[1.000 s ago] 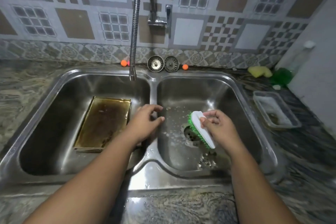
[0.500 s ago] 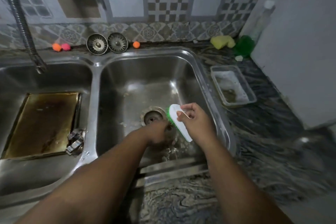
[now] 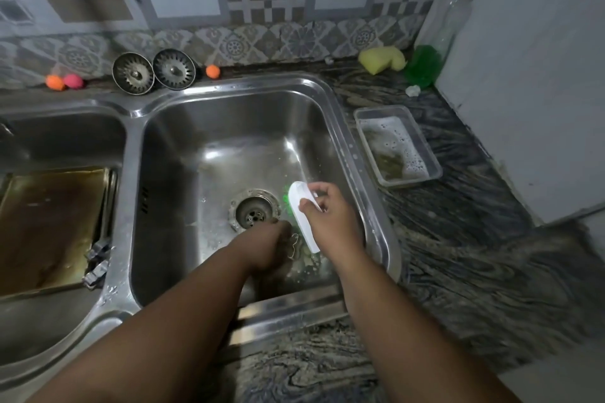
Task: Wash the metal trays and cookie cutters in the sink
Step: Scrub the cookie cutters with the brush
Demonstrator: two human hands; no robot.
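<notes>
Right hand pinches white brush, green bristles mostly hidden. Left hand low by right basin front wall, fingers hidden: grip unclear. Tray cut off, left edge.

Green-bristled brush in right hand, inside right sink basin

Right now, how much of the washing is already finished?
Nothing looks finished. The right hand holds the brush while the left hand reaches low into the right basin; what it touches is hidden. Still to do: the brown-stained tray and the cookie cutters beside it in the left basin.
</notes>
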